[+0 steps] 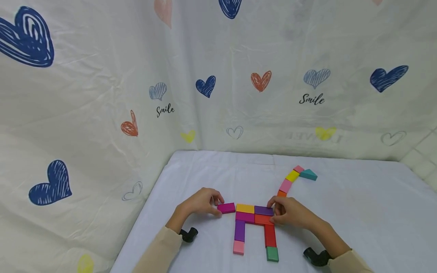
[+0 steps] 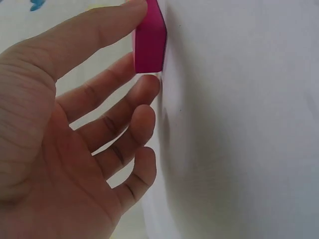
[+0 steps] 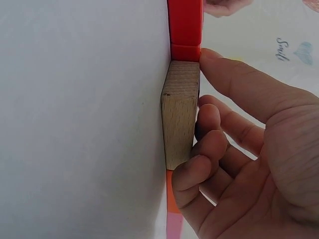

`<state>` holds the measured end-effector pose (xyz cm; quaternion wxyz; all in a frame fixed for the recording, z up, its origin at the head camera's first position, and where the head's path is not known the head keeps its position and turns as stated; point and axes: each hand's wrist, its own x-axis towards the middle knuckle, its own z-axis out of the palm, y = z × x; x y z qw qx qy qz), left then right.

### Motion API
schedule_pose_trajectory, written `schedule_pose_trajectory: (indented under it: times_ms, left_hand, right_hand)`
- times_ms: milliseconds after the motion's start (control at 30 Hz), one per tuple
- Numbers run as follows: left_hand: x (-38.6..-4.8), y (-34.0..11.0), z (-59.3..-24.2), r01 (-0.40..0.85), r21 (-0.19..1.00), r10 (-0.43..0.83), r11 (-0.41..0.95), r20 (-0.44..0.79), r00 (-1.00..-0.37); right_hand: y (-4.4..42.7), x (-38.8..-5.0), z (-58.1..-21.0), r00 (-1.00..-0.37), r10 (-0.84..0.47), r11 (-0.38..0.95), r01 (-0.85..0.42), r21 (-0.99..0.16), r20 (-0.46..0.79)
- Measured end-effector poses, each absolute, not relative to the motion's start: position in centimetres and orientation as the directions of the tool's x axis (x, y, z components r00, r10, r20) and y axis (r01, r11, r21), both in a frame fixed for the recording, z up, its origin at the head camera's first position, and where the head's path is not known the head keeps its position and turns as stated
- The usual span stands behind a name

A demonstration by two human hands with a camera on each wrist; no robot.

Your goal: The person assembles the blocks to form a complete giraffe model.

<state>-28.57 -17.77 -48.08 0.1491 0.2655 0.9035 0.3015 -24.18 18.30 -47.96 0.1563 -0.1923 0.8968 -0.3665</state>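
Note:
In the head view my left hand (image 1: pixel 203 201) pinches the left end of a magenta block (image 1: pixel 227 208) between thumb and fingertips. A small gap lies between it and the body of flat blocks. The left wrist view shows the thumb along the magenta block (image 2: pixel 151 47), the lower fingers loosely bent. My right hand (image 1: pixel 290 212) has its fingertips and thumb about the right end of a purple block (image 1: pixel 262 211), thumb near the orange-red block (image 1: pixel 263 219) below. The yellow-orange block (image 1: pixel 245 208) and another magenta block (image 1: pixel 244 217) complete the body.
Two legs extend below: purple (image 1: pixel 239 230) with pink (image 1: pixel 238 247), and red (image 1: pixel 270 236) with green (image 1: pixel 272 254). A curved block row with a yellow block (image 1: pixel 292 176) leads to a teal triangle (image 1: pixel 308 174). A heart-print curtain (image 1: pixel 211 57) stands behind the white-covered table (image 1: pixel 348 204).

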Motion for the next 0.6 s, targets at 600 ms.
schedule_pose_trajectory:
  times_ms: [600]
  left_hand:
    - [-28.7, -17.58, -48.62, 0.413, 0.631, 0.607, 0.657, -0.118, -0.786]
  right_hand:
    - [18.2, -23.98, -47.83, -0.88, -0.458, 0.653, -0.235, -0.72, -0.128]
